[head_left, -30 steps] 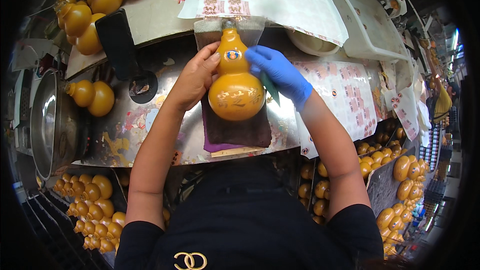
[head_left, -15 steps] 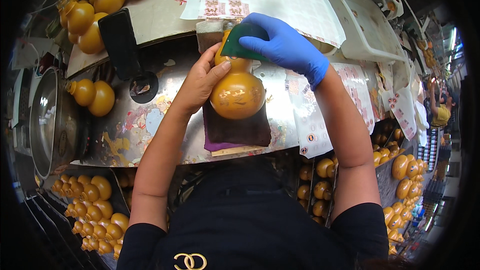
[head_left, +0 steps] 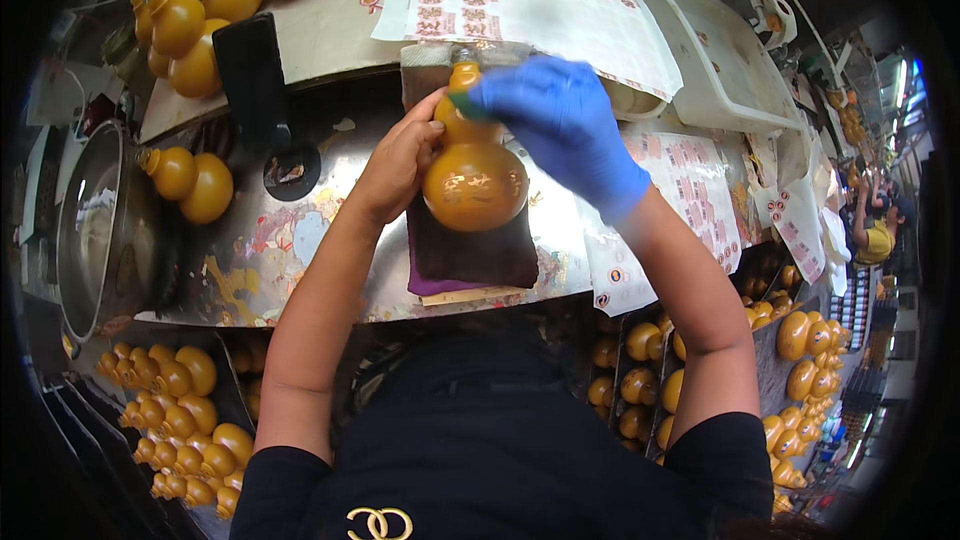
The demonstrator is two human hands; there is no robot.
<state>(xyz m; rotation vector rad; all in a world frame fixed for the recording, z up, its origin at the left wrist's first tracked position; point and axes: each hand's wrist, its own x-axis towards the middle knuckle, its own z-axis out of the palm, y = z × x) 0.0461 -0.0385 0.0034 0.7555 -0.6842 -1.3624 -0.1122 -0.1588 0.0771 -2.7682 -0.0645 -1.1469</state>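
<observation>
A golden-yellow gourd-shaped bottle (head_left: 475, 190) lies on a dark cloth pad (head_left: 478, 258) in front of me, its neck pointing away. My bare left hand (head_left: 398, 162) is closed round the left of its narrow waist and upper bulb. In a blue glove, my right hand (head_left: 570, 130) is smeared by motion. It grips a green flat scraper (head_left: 467, 106), whose visible end meets the upper bulb; the glove hides the rest. Faint dark markings show on the big lower bulb.
Printed transfer sheets (head_left: 545, 25) lie beyond the bottle, with more sheets (head_left: 680, 200) at right. A white plastic tray (head_left: 690, 50) stands far right. At left are a phone on a stand (head_left: 250, 80), another gourd bottle (head_left: 190, 183) and a metal basin (head_left: 75, 230). Racked gourd bottles (head_left: 190, 420) fill both sides below.
My right hand has turned and shifted slightly right and down, so less of the green scraper shows. My left hand keeps its hold, with its fingers curled a little more.
</observation>
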